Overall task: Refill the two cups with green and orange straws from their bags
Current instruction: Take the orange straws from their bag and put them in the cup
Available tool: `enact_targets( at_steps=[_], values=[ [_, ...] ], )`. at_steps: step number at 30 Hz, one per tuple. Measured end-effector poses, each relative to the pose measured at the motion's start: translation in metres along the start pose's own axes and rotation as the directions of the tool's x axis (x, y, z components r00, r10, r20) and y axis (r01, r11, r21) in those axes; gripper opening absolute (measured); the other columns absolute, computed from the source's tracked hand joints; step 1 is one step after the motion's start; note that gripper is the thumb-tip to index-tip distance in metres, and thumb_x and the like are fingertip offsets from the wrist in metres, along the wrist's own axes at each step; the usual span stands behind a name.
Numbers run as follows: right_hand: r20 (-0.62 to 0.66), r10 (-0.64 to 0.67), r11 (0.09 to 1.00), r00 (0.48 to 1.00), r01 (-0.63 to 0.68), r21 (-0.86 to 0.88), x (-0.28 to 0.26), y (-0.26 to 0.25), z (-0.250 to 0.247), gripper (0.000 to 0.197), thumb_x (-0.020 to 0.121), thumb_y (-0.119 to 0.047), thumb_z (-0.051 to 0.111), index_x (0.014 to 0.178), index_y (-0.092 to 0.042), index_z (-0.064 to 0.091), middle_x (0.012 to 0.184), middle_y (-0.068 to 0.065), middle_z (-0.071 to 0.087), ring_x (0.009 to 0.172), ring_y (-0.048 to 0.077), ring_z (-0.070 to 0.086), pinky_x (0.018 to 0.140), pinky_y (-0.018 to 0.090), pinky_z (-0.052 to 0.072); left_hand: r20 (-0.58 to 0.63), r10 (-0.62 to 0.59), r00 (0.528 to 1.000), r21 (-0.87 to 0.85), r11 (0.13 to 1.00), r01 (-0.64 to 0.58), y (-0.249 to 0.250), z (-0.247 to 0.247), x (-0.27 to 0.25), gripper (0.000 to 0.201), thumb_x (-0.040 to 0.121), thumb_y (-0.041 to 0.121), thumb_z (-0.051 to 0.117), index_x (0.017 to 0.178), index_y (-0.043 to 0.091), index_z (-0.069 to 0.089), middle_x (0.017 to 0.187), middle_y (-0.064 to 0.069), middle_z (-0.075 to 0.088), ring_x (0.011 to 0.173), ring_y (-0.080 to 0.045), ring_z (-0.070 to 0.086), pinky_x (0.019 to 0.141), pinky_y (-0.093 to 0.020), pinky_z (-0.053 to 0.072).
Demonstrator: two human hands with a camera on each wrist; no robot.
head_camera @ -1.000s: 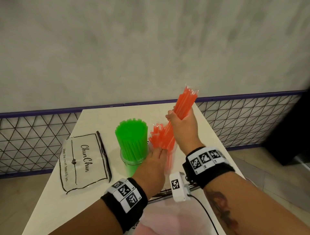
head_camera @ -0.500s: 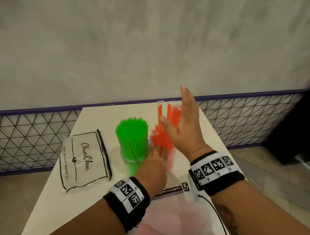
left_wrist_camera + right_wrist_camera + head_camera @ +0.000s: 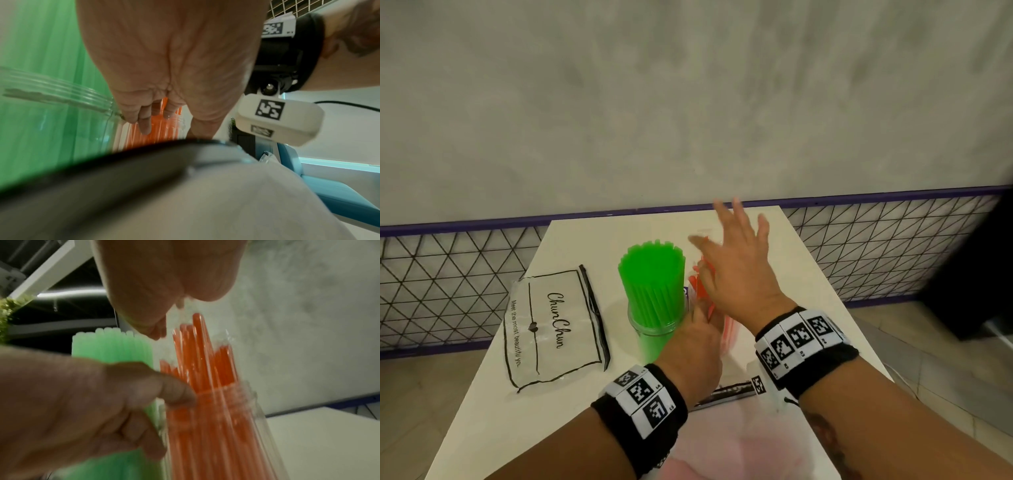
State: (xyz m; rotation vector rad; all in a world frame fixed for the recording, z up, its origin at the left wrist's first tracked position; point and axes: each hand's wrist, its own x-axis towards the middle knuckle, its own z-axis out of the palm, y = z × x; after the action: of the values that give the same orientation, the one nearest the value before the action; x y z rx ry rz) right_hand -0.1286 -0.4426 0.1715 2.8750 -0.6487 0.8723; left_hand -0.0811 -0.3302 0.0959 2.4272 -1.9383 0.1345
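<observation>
A clear cup (image 3: 654, 329) packed with green straws (image 3: 652, 274) stands mid-table. Just right of it is a second clear cup (image 3: 226, 426) with orange straws (image 3: 205, 369) standing unevenly in it, mostly hidden by my hands in the head view. My left hand (image 3: 697, 329) grips this cup near its rim, thumb (image 3: 174, 391) against the glass and fingers (image 3: 144, 123) curled round it. My right hand (image 3: 736, 246) hovers open over the orange straw tops, fingers spread, holding nothing.
A flat, clear zip bag printed "ChunChun" (image 3: 551, 322) lies left of the green cup. A second bag (image 3: 739, 442) with a black zip strip (image 3: 726, 394) lies at the near edge under my forearms. The white table (image 3: 801, 274) ends close on the right; wire mesh fencing (image 3: 876, 246) lies beyond.
My right hand let go of the orange straw bundle, which dropped into the cup. The hand opened and came down flat over the straw tops. My left hand stayed on the cup.
</observation>
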Motion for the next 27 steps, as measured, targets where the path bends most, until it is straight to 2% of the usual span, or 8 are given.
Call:
enact_targets(
  at_steps=[5,11,14,17,19,21,24,27],
  values=[
    [0.202,-0.047,0.994,0.978,0.026,0.105,0.012,0.009,-0.006,0.058,0.101,-0.032,0.036,0.154,-0.013,0.019,0.163,0.007,0.012,0.150,0.022,0.006,0.122,0.045,0.006,0.003,-0.020,1.000,-0.017,1.000,0.020,0.003,0.003,-0.001,0.092,0.075,0.020,0.053,0.153,0.004,0.006,0.156,-0.022,0.016,0.140,-0.036,0.023,0.114,-0.037,0.032],
    [0.546,-0.048,0.999,0.837,0.034,0.036,-0.011,0.011,0.015,0.063,0.102,-0.050,0.018,0.155,-0.015,0.015,0.163,0.005,0.008,0.150,0.018,0.005,0.121,0.043,0.000,-0.007,-0.058,0.998,-0.073,0.996,0.057,0.002,0.005,-0.004,0.092,0.079,0.013,0.048,0.153,0.007,-0.006,0.160,-0.023,-0.009,0.148,-0.036,-0.003,0.113,-0.027,-0.015],
    [0.543,-0.031,0.995,0.839,-0.023,0.092,-0.007,0.009,0.006,0.063,0.101,-0.052,0.019,0.155,-0.022,0.010,0.164,0.000,0.006,0.151,0.020,-0.003,0.118,0.051,-0.005,-0.019,-0.074,0.997,-0.180,0.981,0.069,0.002,-0.012,-0.007,0.067,0.086,0.011,0.044,0.148,-0.001,0.021,0.153,-0.025,0.019,0.141,-0.039,0.024,0.120,-0.038,0.019],
    [0.110,-0.074,0.952,0.991,0.037,0.303,-0.015,0.000,-0.011,0.042,0.099,-0.035,0.038,0.135,-0.018,0.052,0.141,0.003,0.053,0.134,0.020,0.040,0.113,0.039,0.025,-0.121,0.075,0.990,-0.306,0.946,-0.109,-0.006,-0.016,-0.013,0.052,0.086,0.011,0.046,0.137,0.006,0.044,0.138,-0.015,0.045,0.122,-0.030,0.048,0.100,-0.036,0.044],
    [-0.077,-0.055,0.892,0.995,0.084,0.444,-0.029,-0.011,-0.020,0.022,0.093,-0.020,0.046,0.097,-0.013,0.066,0.096,0.002,0.067,0.092,0.016,0.058,0.085,0.029,0.044,0.053,0.163,0.985,-0.343,0.930,-0.135,-0.010,-0.014,-0.023,0.029,0.092,0.008,0.045,0.118,0.006,0.059,0.117,-0.015,0.061,0.101,-0.033,0.061,0.081,-0.037,0.048],
    [0.193,-0.094,0.852,0.977,-0.022,0.523,-0.043,-0.021,-0.016,0.023,0.094,-0.016,0.045,0.080,-0.009,0.062,0.077,0.002,0.062,0.072,0.017,0.055,0.067,0.031,0.046,0.410,0.190,0.892,-0.264,0.961,-0.083,-0.016,-0.006,-0.033,0.026,0.096,0.010,0.043,0.112,0.008,0.063,0.114,-0.012,0.065,0.103,-0.032,0.061,0.080,-0.033,0.043],
    [0.728,-0.263,0.942,0.633,0.003,0.337,-0.071,-0.027,0.015,0.029,0.096,-0.016,0.045,0.087,0.000,0.067,0.079,0.010,0.064,0.068,0.025,0.054,0.063,0.032,0.041,0.670,0.198,0.716,-0.258,0.966,-0.025,-0.025,0.003,-0.044,0.026,0.092,0.019,0.048,0.104,0.015,0.070,0.105,-0.004,0.067,0.095,-0.023,0.060,0.077,-0.026,0.041],
    [0.897,-0.242,0.968,0.369,0.025,0.251,-0.107,-0.032,0.041,0.030,0.087,-0.033,0.051,0.093,-0.010,0.070,0.090,0.011,0.069,0.077,0.028,0.061,0.075,0.034,0.050,0.668,0.167,0.726,-0.215,0.976,-0.027,-0.027,0.012,-0.052,0.039,0.092,0.047,0.048,0.094,0.014,0.069,0.096,-0.013,0.067,0.085,-0.030,0.061,0.068,-0.027,0.039]
  ],
)
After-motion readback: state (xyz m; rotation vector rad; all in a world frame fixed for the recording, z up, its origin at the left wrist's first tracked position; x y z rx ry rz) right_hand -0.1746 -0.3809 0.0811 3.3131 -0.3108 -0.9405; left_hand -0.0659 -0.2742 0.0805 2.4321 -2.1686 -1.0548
